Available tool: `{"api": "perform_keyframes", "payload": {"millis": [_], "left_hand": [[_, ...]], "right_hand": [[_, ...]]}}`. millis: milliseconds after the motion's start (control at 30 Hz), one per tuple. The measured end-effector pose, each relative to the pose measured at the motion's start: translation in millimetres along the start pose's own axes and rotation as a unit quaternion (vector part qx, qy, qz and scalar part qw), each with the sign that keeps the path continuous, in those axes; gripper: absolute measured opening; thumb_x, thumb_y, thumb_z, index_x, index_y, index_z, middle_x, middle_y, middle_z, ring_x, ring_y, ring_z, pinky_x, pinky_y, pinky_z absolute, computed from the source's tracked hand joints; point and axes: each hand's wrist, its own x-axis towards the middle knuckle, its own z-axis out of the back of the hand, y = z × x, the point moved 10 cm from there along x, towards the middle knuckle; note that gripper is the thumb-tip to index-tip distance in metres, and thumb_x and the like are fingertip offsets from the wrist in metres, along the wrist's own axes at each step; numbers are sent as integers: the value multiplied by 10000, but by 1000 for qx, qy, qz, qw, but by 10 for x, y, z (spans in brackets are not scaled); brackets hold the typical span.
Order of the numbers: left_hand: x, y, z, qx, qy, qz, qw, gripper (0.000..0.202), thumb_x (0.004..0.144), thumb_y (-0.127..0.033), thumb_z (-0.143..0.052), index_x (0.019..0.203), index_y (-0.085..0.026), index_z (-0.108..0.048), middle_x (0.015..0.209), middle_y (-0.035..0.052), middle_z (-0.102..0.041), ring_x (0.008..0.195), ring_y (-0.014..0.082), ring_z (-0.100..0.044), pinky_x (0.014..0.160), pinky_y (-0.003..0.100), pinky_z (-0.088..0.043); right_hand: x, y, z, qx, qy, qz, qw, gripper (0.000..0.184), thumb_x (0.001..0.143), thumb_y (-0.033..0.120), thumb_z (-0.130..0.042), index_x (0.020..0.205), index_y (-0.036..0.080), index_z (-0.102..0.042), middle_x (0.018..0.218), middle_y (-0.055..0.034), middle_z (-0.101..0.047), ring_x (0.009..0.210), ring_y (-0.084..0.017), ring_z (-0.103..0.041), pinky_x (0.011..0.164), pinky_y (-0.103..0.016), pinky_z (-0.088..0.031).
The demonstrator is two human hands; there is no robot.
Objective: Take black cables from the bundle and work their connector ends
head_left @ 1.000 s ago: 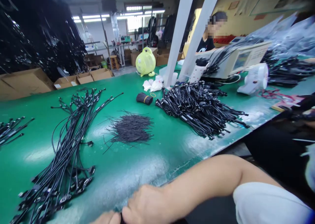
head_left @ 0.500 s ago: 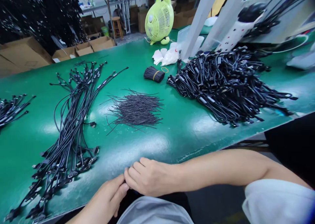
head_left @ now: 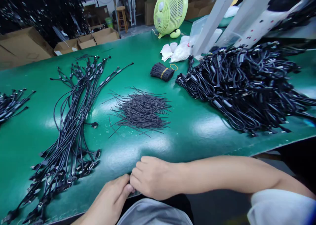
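At the near edge of the green table, my left hand (head_left: 112,195) and my right hand (head_left: 155,178) meet, fingertips against fingertips. Both have curled fingers, and whatever may be between them is hidden. Ahead of them lies a loose heap of thin black ties (head_left: 145,111). To the left stretches a bunch of black cables (head_left: 76,119) with connectors at both ends. On the right is a large pile of coiled black cables (head_left: 237,83). A bundle of black ties (head_left: 161,71) with a yellow band sits farther back.
A light green fan (head_left: 170,14) stands at the table's far edge, near crumpled white paper (head_left: 181,52) and a pale post (head_left: 213,24). More cables (head_left: 13,104) lie at the far left. Cardboard boxes (head_left: 32,45) stand beyond the table (head_left: 187,139).
The view has shifted slightly, so the fan and the right-hand pile appear farther right and larger. My hands stay together at the table edge; nothing on the table has visibly moved.
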Motion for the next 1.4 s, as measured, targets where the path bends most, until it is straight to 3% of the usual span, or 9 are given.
{"api": "perform_keyframes", "payload": {"millis": [100,233,367,533,700,900,1100,1233,1400], "left_hand": [[40,111,43,-147,-36,19,988,453,931,-585,-425,790,-176,-560,571,-24,-432,485,119,-364,492,243,-310],[79,270,205,-381,-136,43,914,476,800,-619,-642,781,-149,-568,557,-65,-321,480,82,-278,438,196,-271],[96,222,255,-482,-179,25,857,435,755,-534,-739,781,-134,-569,595,-60,-349,484,57,-271,421,166,-270],[60,157,249,-538,-189,-18,821,393,770,-475,-747,775,-130,-559,600,-70,-334,476,42,-251,415,144,-263],[-56,152,207,-546,-186,-46,816,373,816,-474,-704,773,-130,-564,589,-65,-357,472,45,-269,420,147,-277],[-177,119,154,-548,-176,-61,815,357,855,-471,-664,782,-134,-572,574,-61,-382,463,50,-315,422,151,-307],[-247,112,161,-589,-168,-81,786,365,856,-474,-673,910,-118,-620,663,-26,-473,526,57,-441,441,143,-361],[-279,66,120,-581,-145,-79,797,323,844,-358,-712,1070,-140,-637,919,64,-638,812,161,-653,674,233,-538],[-331,-83,-60,-559,-65,-92,821,338,854,-310,-682,1150,-153,-634,1106,127,-669,1051,282,-645,940,431,-505]], "right_hand": [[-6,-577,155,127,14,-118,985,324,959,452,-498,850,171,-616,764,-9,-620,707,-143,-563,624,-274,-393],[-288,-1734,395,16,-88,-384,919,251,977,368,-487,1034,174,-635,1028,-68,-631,968,-188,-570,809,-294,-422],[-403,-2151,115,-80,-19,-436,896,166,943,267,-527,962,149,-642,1015,-104,-602,931,-223,-556,793,-319,-423],[-500,-2080,216,-119,-71,-451,882,188,951,244,-478,921,169,-648,957,-93,-597,894,-222,-560,763,-308,-418],[-569,-1853,444,-139,-126,-453,871,204,946,268,-471,935,181,-655,942,-93,-619,869,-224,-566,743,-316,-408],[-555,-1519,368,-121,-125,-453,874,233,956,279,-459,1000,179,-665,949,-86,-646,826,-208,-588,703,-303,-411],[-676,-1470,296,-137,-110,-481,859,314,919,246,-497,1194,143,-607,1071,-149,-608,921,-264,-577,762,-366,-452],[-531,-1121,248,81,-168,-436,880,245,922,292,-519,1101,175,-636,1058,-100,-620,914,-209,-590,830,-333,-465],[-118,-435,-4,369,-91,-359,852,196,930,320,-499,949,184,-639,946,-36,-619,864,-149,-584,768,-259,-448]]}}
